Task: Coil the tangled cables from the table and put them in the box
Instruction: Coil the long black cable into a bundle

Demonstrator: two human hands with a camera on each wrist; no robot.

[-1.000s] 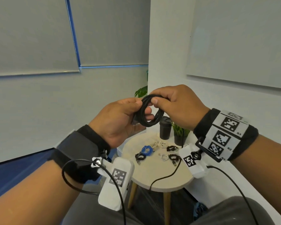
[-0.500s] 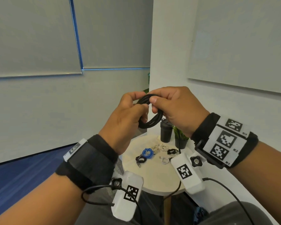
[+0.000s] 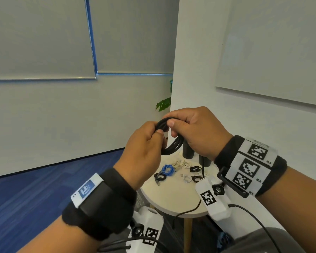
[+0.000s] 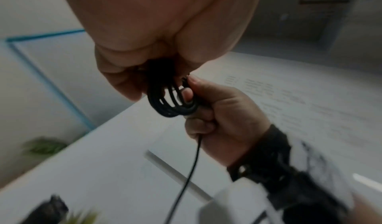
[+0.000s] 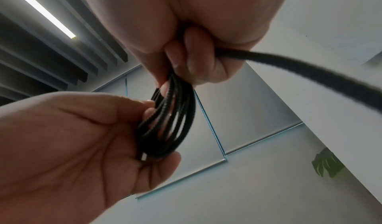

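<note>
A black braided cable point(image 3: 171, 146) is wound into a small coil of several loops, held up in the air above a round table point(image 3: 173, 196). My left hand point(image 3: 146, 143) grips the coil's left side, thumb on top. My right hand point(image 3: 192, 128) pinches the coil's upper right, and a loose end runs out of its fist. The coil point(image 5: 165, 126) shows clearly in the right wrist view, with a metal plug tip near my left palm. In the left wrist view the coil point(image 4: 167, 100) hangs between both hands. No box is in view.
On the table lie several small coiled cables: a blue one point(image 3: 167, 169), white ones point(image 3: 182, 164) and black ones point(image 3: 195, 168). Two dark pots point(image 3: 188, 152) stand at its far edge against a white wall. Blue carpet point(image 3: 35, 189) spreads to the left.
My left hand has turned over, from palm facing me to back facing me, and closed tighter round the coil. The coil has tilted from face-on to more edge-on. Both hands stay raised.
</note>
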